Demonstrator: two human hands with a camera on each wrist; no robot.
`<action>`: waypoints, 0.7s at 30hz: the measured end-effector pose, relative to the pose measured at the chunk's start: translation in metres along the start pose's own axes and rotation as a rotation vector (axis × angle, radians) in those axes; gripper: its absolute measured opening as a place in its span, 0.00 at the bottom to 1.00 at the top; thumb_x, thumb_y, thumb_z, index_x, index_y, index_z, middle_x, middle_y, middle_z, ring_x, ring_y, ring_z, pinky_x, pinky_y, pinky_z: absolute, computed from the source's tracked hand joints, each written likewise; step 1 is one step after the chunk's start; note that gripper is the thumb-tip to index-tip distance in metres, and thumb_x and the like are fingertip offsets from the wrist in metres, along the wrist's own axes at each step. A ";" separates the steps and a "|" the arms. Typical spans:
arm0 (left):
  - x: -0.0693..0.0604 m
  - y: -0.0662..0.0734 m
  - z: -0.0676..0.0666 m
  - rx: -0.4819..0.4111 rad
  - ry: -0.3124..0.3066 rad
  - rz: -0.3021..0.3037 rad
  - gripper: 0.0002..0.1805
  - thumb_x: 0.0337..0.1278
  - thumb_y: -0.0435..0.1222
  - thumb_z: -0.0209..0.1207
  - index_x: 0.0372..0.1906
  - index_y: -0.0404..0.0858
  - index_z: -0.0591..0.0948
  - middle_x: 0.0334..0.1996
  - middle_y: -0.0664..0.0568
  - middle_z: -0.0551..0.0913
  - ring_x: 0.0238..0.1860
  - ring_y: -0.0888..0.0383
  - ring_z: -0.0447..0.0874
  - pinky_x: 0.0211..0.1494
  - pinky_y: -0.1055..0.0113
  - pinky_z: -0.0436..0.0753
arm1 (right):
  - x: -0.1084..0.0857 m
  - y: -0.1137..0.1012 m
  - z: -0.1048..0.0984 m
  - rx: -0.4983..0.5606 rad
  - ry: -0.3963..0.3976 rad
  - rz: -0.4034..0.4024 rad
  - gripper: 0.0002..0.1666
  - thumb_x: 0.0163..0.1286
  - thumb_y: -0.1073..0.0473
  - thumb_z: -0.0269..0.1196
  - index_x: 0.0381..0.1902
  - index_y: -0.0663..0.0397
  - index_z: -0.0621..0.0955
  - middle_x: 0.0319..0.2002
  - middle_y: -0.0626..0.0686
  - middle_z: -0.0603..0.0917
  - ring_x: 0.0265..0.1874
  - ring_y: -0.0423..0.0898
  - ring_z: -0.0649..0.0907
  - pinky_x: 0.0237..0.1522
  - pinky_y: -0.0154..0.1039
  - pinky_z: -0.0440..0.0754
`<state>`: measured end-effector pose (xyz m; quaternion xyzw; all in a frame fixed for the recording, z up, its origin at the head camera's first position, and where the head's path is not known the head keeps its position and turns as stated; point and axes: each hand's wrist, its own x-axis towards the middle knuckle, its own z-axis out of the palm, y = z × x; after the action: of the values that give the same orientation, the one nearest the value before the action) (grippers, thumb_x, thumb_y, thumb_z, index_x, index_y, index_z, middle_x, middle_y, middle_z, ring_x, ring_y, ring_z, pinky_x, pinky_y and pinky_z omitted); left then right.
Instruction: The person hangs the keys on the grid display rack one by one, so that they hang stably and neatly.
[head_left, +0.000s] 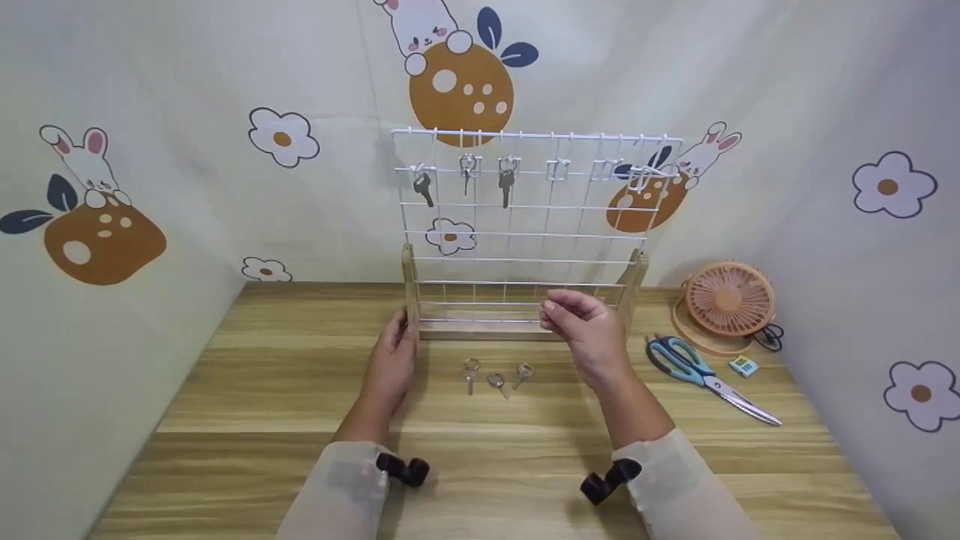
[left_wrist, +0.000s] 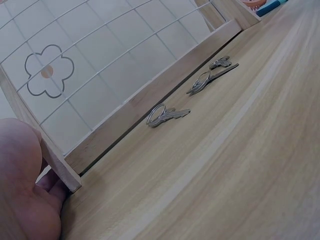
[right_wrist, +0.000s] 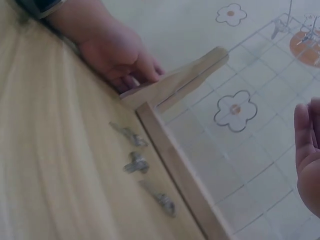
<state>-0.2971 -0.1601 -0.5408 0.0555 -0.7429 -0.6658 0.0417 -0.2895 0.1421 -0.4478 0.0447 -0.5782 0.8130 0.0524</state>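
Observation:
The wire rack (head_left: 525,261) stands upright in a wooden frame, with three keys hanging from its left hooks, one of them a dark key (head_left: 506,187). My left hand (head_left: 391,360) grips the lower left wooden post (left_wrist: 60,167), some fingers hidden behind it. In front of the rack, three ringed keys lie on the table: a left key (head_left: 471,375), a middle key (head_left: 497,381) and a right key (head_left: 523,373). My right hand (head_left: 596,337) is raised before the rack's lower right part, fingers loosely bent, with nothing visible in it.
Right of the rack are an orange fan (head_left: 729,300), blue-handled scissors (head_left: 709,379) and a small blue-and-white item (head_left: 744,366) on the wooden table (head_left: 480,465). Bare hooks (head_left: 558,169) sit on the rack's upper right. Patterned cloth (head_left: 330,210) hangs behind and at both sides.

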 end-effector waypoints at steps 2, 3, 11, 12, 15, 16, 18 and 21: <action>-0.001 0.001 0.000 0.000 -0.008 -0.002 0.31 0.88 0.47 0.46 0.86 0.49 0.59 0.86 0.50 0.62 0.87 0.49 0.55 0.91 0.51 0.56 | -0.002 0.008 -0.005 -0.004 -0.003 0.029 0.10 0.71 0.78 0.65 0.44 0.63 0.89 0.34 0.52 0.90 0.33 0.44 0.91 0.41 0.37 0.94; -0.001 0.001 0.000 -0.003 -0.011 -0.002 0.31 0.88 0.47 0.46 0.86 0.49 0.59 0.86 0.50 0.62 0.87 0.50 0.55 0.91 0.51 0.56 | -0.003 0.012 -0.008 -0.011 -0.004 0.040 0.10 0.71 0.78 0.66 0.44 0.64 0.89 0.34 0.52 0.91 0.33 0.44 0.91 0.41 0.37 0.94; -0.001 0.001 -0.001 -0.004 0.003 0.016 0.31 0.88 0.46 0.47 0.86 0.46 0.60 0.85 0.48 0.62 0.87 0.49 0.56 0.91 0.52 0.57 | 0.003 0.043 -0.019 -0.194 -0.035 0.149 0.18 0.69 0.73 0.71 0.55 0.76 0.84 0.36 0.48 0.91 0.35 0.43 0.90 0.42 0.35 0.93; -0.001 0.001 -0.001 -0.007 -0.001 0.020 0.31 0.88 0.45 0.46 0.86 0.45 0.59 0.86 0.47 0.62 0.87 0.49 0.55 0.91 0.51 0.56 | 0.004 0.047 -0.020 -0.230 -0.040 0.166 0.18 0.68 0.72 0.72 0.55 0.74 0.85 0.37 0.47 0.91 0.35 0.42 0.89 0.42 0.35 0.93; 0.000 0.000 0.000 -0.004 0.002 0.017 0.31 0.87 0.45 0.47 0.86 0.46 0.59 0.86 0.48 0.62 0.87 0.49 0.56 0.91 0.52 0.57 | 0.005 0.057 -0.026 -0.317 -0.073 0.196 0.18 0.68 0.69 0.73 0.54 0.68 0.87 0.38 0.46 0.91 0.37 0.40 0.88 0.43 0.36 0.92; 0.000 0.001 0.000 -0.005 0.001 0.016 0.31 0.87 0.45 0.47 0.86 0.46 0.59 0.86 0.48 0.61 0.87 0.49 0.56 0.91 0.52 0.56 | 0.005 0.060 -0.028 -0.341 -0.084 0.199 0.17 0.67 0.68 0.74 0.54 0.67 0.88 0.39 0.46 0.91 0.37 0.40 0.88 0.43 0.36 0.91; 0.000 0.001 0.000 0.000 0.002 0.004 0.31 0.87 0.46 0.47 0.86 0.48 0.59 0.86 0.50 0.62 0.87 0.50 0.56 0.91 0.52 0.57 | 0.005 0.065 -0.032 -0.367 -0.116 0.207 0.16 0.68 0.68 0.73 0.53 0.66 0.88 0.40 0.47 0.91 0.37 0.41 0.88 0.43 0.36 0.91; 0.000 0.001 -0.001 0.011 -0.001 -0.007 0.32 0.87 0.47 0.46 0.87 0.50 0.58 0.86 0.51 0.61 0.87 0.51 0.55 0.91 0.52 0.56 | 0.006 0.071 -0.037 -0.408 -0.170 0.218 0.17 0.68 0.67 0.73 0.54 0.67 0.87 0.43 0.51 0.92 0.38 0.41 0.88 0.42 0.34 0.90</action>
<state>-0.2967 -0.1605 -0.5393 0.0578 -0.7463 -0.6619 0.0387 -0.3053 0.1541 -0.5259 0.0386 -0.7340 0.6737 -0.0766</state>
